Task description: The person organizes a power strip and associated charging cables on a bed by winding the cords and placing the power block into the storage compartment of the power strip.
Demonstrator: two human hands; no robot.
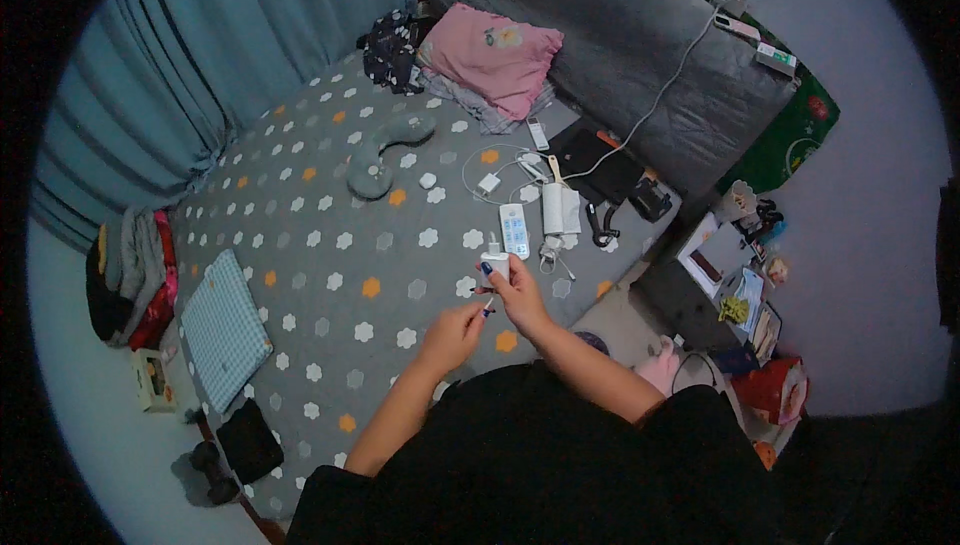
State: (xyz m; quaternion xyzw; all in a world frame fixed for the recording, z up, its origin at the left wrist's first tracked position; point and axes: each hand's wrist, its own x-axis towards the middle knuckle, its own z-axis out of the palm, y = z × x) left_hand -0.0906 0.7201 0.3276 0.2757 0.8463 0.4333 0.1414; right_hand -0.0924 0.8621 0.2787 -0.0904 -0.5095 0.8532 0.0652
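My right hand [517, 291] holds a small white box-shaped device [495, 267], which looks like a charger or power bank, with a white plug or connector [493, 245] at its top. Just below it, my left hand [459, 331] pinches a thin white piece [489, 305], perhaps a cable end. Beyond my hands a white power strip [514, 231] lies on the flower-patterned bedsheet [390, 267]. Near it are a white charger [488, 184] with a thin cable, a white roll-shaped item [553, 207] and a coiled white cable [551, 251].
A grey U-shaped neck pillow [375, 159] and a pink pillow [491, 54] lie farther up the bed. A black laptop-like item [600, 162] is near the grey headboard [600, 27]. At right stands a cluttered bedside cabinet [660, 290]. Dumbbell [214, 471] at lower left.
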